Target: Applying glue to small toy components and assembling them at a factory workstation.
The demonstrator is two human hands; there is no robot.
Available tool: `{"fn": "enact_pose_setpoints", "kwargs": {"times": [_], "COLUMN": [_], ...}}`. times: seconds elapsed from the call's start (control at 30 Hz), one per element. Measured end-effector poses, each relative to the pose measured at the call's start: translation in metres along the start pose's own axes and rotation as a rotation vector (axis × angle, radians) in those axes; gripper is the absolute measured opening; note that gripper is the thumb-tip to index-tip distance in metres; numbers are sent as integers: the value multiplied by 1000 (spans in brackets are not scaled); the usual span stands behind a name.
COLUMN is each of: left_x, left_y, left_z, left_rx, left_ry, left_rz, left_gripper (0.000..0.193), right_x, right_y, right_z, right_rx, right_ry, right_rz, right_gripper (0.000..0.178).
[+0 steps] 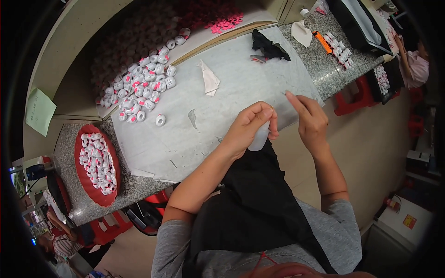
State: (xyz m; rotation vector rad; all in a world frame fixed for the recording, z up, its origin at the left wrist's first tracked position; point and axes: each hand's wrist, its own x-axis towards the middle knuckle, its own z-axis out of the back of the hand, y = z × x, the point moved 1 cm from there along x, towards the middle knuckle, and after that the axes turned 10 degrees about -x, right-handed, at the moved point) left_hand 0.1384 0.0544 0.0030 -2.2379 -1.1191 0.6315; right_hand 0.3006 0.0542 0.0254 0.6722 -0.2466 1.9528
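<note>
My left hand (250, 124) is closed, with thumb and fingertips pressed together, in front of my black apron. From beneath its fingers shows a translucent white, rounded piece (259, 140), whose kind I cannot make out. To the right, apart from it, my right hand (313, 121) has curled fingers and its index finger pointing up and left; a tiny pale bit seems to sit at that fingertip, too small to name. Beyond both hands, white ring-shaped pieces with pink marks (143, 85) lie heaped at the back left. One such ring (160, 120) sits apart from the heap.
A pale sheet (162, 148) covers the worktop. On it lie a white scrap (210, 78) and a black cloth (270, 46). A red basin (117, 162) full of the rings stands left. Pink pieces (227, 21), an orange tool (322, 42) and a black tray (364, 23) are farther back.
</note>
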Motion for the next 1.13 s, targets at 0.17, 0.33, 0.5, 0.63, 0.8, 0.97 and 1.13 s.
{"fn": "enact_pose_setpoints", "kwargs": {"times": [0.17, 0.33, 0.5, 0.63, 0.8, 0.97, 1.13], "left_x": [3, 2, 0, -1, 2, 3, 1], "left_y": [3, 3, -1, -8, -12, -14, -17], "left_z": [1, 0, 0, -1, 3, 11, 14], "left_rx": [1, 40, 62, 74, 306, 356, 375], "left_ry": [-14, -29, -44, -38, -127, -194, -204], "left_rz": [-5, 4, -2, -59, -338, -369, -426], "left_gripper": [25, 27, 28, 27, 20, 16, 16], "right_x": [-4, -5, 20, 49, 64, 89, 97], "right_y": [3, 1, -28, -88, -95, -49, -54], "right_z": [0, 3, -10, -32, -53, -69, -64], "right_rx": [82, 49, -115, -282, -453, -46, 169], "right_ry": [19, -31, -14, 135, 284, 82, 256], "right_rz": [107, 89, -93, -229, -183, 43, -301], "right_gripper": [37, 37, 46, 47, 39, 32, 29]}}
